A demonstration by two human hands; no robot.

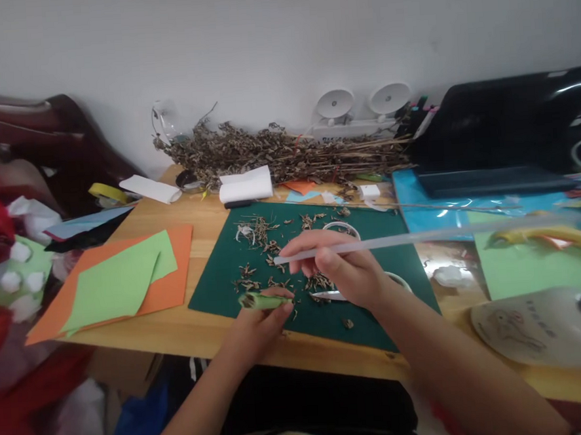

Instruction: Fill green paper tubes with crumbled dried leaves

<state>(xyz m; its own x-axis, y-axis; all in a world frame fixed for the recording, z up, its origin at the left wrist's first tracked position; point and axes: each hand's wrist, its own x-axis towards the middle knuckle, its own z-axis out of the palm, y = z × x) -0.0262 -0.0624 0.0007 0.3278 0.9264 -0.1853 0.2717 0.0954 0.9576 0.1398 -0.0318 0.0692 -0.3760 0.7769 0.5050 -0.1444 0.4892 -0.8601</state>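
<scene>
My left hand (260,324) pinches a small rolled green paper tube (263,300) over the near edge of the dark green cutting mat (224,261). My right hand (340,267) is closed round a long translucent white stick (420,237) that stretches far to the right, its near end pointing left over the mat. Bits of dried plant (262,235) lie scattered on the mat. Scissors (327,296) rest on the mat just under my right hand.
A bundle of dried branches (286,152) lies along the wall. Orange and green paper sheets (122,280) lie at the left, tape rolls (340,227) on the mat, a yellow tool (552,237) and blue sheet (433,215) at the right. A black bag (506,122) stands at the back right.
</scene>
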